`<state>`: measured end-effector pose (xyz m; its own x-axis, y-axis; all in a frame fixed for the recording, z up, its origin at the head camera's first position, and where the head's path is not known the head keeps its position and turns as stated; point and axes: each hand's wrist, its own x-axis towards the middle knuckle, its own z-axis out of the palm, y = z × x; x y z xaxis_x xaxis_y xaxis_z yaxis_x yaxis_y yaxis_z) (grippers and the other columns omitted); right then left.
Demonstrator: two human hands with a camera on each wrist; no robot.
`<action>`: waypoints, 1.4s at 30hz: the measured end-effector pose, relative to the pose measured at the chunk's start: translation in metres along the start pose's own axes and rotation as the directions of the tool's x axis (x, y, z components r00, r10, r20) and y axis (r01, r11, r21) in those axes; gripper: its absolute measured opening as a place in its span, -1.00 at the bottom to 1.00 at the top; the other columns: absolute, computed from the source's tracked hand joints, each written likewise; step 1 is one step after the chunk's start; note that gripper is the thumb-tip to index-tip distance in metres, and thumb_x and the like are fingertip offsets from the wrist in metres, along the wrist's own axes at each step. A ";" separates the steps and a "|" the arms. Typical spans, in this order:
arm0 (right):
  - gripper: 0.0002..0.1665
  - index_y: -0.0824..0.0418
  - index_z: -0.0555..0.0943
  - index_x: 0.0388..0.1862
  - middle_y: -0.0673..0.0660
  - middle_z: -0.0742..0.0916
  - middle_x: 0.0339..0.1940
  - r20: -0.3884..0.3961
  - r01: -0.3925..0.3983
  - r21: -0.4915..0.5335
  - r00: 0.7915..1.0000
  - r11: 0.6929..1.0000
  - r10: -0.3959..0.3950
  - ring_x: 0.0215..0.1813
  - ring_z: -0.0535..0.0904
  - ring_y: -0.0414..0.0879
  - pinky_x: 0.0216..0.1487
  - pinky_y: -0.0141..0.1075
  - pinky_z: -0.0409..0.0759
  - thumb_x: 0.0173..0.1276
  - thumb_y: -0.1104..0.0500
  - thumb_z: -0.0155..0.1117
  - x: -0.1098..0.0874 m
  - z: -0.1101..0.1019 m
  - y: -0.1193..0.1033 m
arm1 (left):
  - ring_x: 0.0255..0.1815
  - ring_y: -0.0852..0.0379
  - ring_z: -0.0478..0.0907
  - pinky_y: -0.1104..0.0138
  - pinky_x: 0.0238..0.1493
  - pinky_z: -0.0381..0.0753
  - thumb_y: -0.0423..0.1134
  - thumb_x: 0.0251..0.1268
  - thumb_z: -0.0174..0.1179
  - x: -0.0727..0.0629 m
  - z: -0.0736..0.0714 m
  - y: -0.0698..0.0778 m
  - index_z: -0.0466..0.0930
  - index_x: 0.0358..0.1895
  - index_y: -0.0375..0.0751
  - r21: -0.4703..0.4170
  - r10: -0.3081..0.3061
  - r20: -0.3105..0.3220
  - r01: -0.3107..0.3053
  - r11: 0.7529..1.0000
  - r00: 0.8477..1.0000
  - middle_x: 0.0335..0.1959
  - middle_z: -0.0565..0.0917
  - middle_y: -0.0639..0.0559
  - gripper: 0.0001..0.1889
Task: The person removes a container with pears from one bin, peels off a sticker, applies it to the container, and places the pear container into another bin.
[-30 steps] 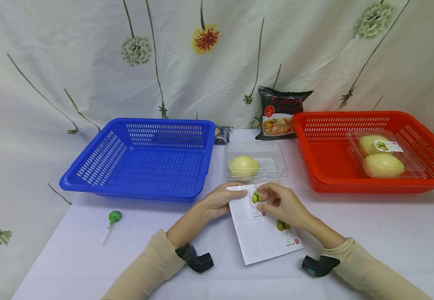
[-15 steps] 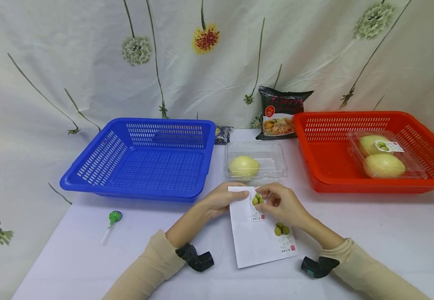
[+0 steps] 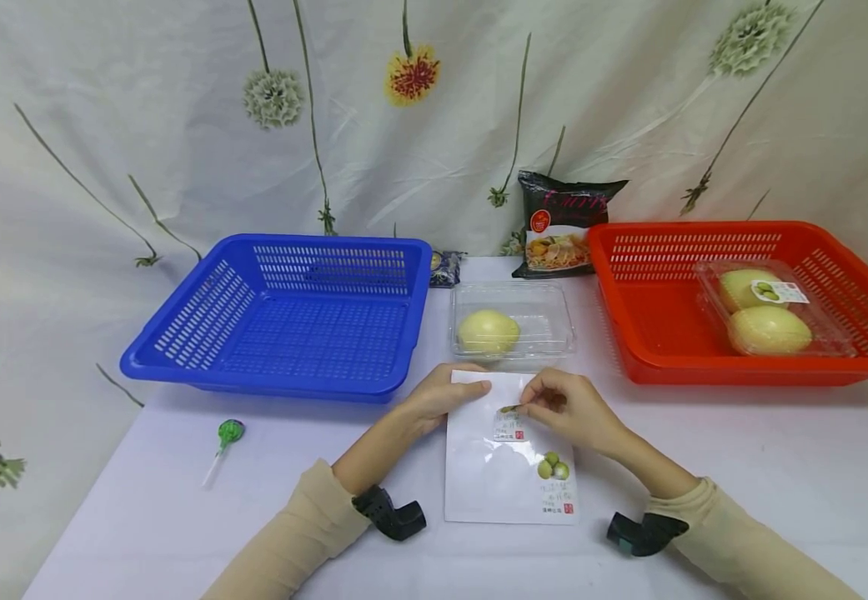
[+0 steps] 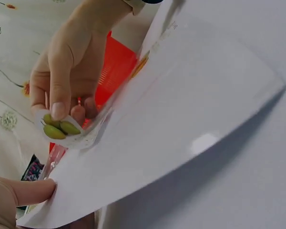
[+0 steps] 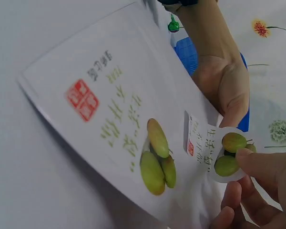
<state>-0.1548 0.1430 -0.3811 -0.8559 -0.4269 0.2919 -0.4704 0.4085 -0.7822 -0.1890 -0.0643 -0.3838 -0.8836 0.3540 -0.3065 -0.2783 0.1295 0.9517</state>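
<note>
A white sticker sheet [image 3: 482, 492] lies in front of me, its top edge raised. My left hand [image 3: 434, 402] grips its upper left corner, thumb on top and fingers underneath. My right hand [image 3: 574, 410] pinches the top of a label sticker [image 3: 509, 427] printed with green fruit, between thumb and fingers. In the right wrist view that sticker's fruit end [image 5: 229, 164] is lifted and bent off the sheet, while its lower end stays against it. A second sticker [image 3: 554, 483] with the same print sits flat at the sheet's lower right.
Behind the sheet stands a clear plastic box [image 3: 546, 321] with one pale yellow fruit [image 3: 488, 332]. A blue basket [image 3: 276, 385] is at left, a red basket [image 3: 741, 372] at right holding a labelled fruit box [image 3: 767, 312]. A noodle packet [image 3: 563, 229] and green lollipop [image 3: 230, 433] are nearby.
The sheet has turned straighter and tilted flatter. The right fingers have pulled the sticker's top end toward me, folding its fruit picture away from the sheet.
</note>
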 end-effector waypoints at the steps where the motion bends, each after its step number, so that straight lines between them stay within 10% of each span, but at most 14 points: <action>1: -0.91 0.31 0.60 -0.44 0.02 0.62 -0.48 0.013 0.001 0.004 1.000 1.000 -0.001 -0.43 0.44 -0.21 -0.40 -0.45 0.43 0.12 0.43 0.33 -0.001 -0.001 -0.001 | -0.48 0.22 0.57 0.35 -0.38 0.63 -0.43 0.21 0.14 0.001 -0.001 -0.002 0.51 -0.03 -0.52 0.014 0.001 -0.016 0.000 1.000 1.000 -0.42 0.64 0.00 -0.72; 7: -0.91 0.26 0.60 -0.44 -0.03 0.63 -0.50 0.064 0.011 0.050 0.998 0.999 -0.014 -0.42 0.47 -0.21 -0.40 -0.43 0.46 0.15 0.39 0.34 -0.004 -0.008 -0.007 | -0.41 0.16 0.56 0.32 -0.33 0.62 -0.41 0.14 0.22 0.009 -0.006 -0.010 0.59 -0.07 -0.47 0.160 0.026 -0.099 -0.010 0.987 0.995 -0.29 0.68 -0.13 -0.72; 10: -0.93 0.28 0.59 -0.41 0.01 0.63 -0.47 0.069 -0.016 0.089 0.998 0.996 0.010 -0.39 0.49 -0.19 -0.35 -0.41 0.50 0.18 0.36 0.33 -0.003 -0.014 -0.009 | -0.16 0.02 0.59 0.23 -0.11 0.59 -0.35 0.09 0.28 0.007 -0.007 -0.010 0.64 -0.09 -0.39 0.368 0.129 -0.127 -0.074 0.927 0.984 -0.09 0.65 -0.21 -0.71; 13: -0.94 0.32 0.57 -0.37 0.06 0.64 -0.43 0.056 -0.028 0.105 0.998 0.994 0.022 -0.37 0.49 -0.18 -0.30 -0.41 0.53 0.20 0.38 0.30 0.001 -0.022 -0.010 | 0.02 -0.10 0.55 0.13 0.00 0.53 -0.27 0.06 0.32 0.002 -0.005 -0.007 0.66 -0.12 -0.30 0.633 0.278 -0.124 -0.140 0.761 0.952 -0.03 0.65 -0.18 -0.71; 20: -0.91 0.39 0.60 -0.28 0.14 0.68 -0.36 0.021 -0.029 0.040 0.999 0.999 0.028 -0.32 0.52 -0.09 -0.24 -0.43 0.57 0.22 0.40 0.27 0.013 -0.040 -0.012 | -0.18 -0.15 0.60 0.10 -0.34 0.61 -0.05 0.10 0.34 -0.020 0.008 0.009 0.63 -0.07 -0.16 0.961 0.420 -0.040 -0.080 0.265 0.906 -0.20 0.66 -0.17 -0.63; 23: -0.89 0.40 0.61 -0.25 0.18 0.69 -0.33 -0.007 -0.042 0.010 0.999 0.999 0.042 -0.30 0.52 -0.06 -0.21 -0.45 0.57 0.24 0.37 0.26 0.021 -0.046 -0.014 | -0.18 -0.10 0.55 0.13 -0.39 0.61 -0.05 0.12 0.32 -0.026 0.013 0.015 0.67 -0.16 -0.14 0.981 0.490 -0.001 -0.093 0.168 0.872 -0.24 0.62 -0.14 -0.71; 25: -0.88 0.40 0.62 -0.23 0.20 0.70 -0.31 -0.030 -0.047 -0.006 0.998 0.999 0.047 -0.31 0.52 -0.05 -0.24 -0.46 0.56 0.26 0.36 0.25 0.026 -0.049 -0.015 | -0.23 -0.04 0.54 0.19 -0.43 0.60 -0.11 0.17 0.29 -0.027 0.016 0.020 0.68 -0.23 -0.14 0.968 0.562 0.009 -0.149 0.203 0.827 -0.30 0.62 -0.10 -0.80; 29: -0.87 0.41 0.62 -0.24 0.22 0.70 -0.33 -0.079 -0.045 -0.035 0.996 0.998 0.042 -0.36 0.50 -0.04 -0.35 -0.46 0.52 0.27 0.35 0.25 0.039 -0.054 -0.018 | -0.39 0.07 0.56 0.32 -0.43 0.53 -0.28 0.27 0.15 -0.022 0.020 0.034 0.63 -0.21 -0.26 0.821 0.679 -0.015 -0.379 0.428 0.734 -0.38 0.65 -0.05 -0.86; 33: -0.87 0.41 0.63 -0.23 0.23 0.70 -0.34 -0.121 -0.029 -0.080 0.992 0.996 0.019 -0.37 0.48 -0.03 -0.35 -0.47 0.49 0.28 0.35 0.23 0.051 -0.059 -0.022 | -0.37 0.06 0.57 0.40 -0.32 0.54 -0.40 0.23 0.09 -0.012 0.023 0.048 0.51 -0.07 -0.38 0.601 0.669 -0.064 -0.507 0.618 0.740 -0.30 0.66 -0.16 -0.78; 38: -0.85 0.41 0.62 -0.21 0.26 0.70 -0.32 -0.169 -0.008 -0.100 0.986 0.995 -0.010 -0.34 0.49 -0.01 -0.30 -0.49 0.49 0.30 0.34 0.22 0.064 -0.061 -0.025 | -0.39 0.03 0.55 0.45 -0.33 0.54 -0.54 0.05 0.13 0.000 0.028 0.057 0.46 -0.23 -0.39 0.487 0.648 -0.119 -0.525 0.698 0.752 -0.38 0.64 -0.21 -0.82; 42: -0.83 0.44 0.52 -0.18 0.31 0.69 -0.26 -0.246 0.007 -0.083 0.969 0.997 -0.027 -0.30 0.54 0.02 -0.27 -0.55 0.48 0.29 0.35 0.21 0.069 -0.059 -0.022 | -0.46 0.04 0.54 0.50 -0.39 0.52 -0.56 0.02 0.19 0.011 0.031 0.057 0.46 -0.38 -0.38 0.467 0.676 -0.225 -0.531 0.707 0.701 -0.46 0.64 -0.21 -0.89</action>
<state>-0.2165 0.1517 -0.3113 -0.8693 -0.2258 0.4396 -0.4925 0.4708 -0.7320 -0.2034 -0.0246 -0.3337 -0.8928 0.1271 0.4322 0.4487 0.3363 0.8280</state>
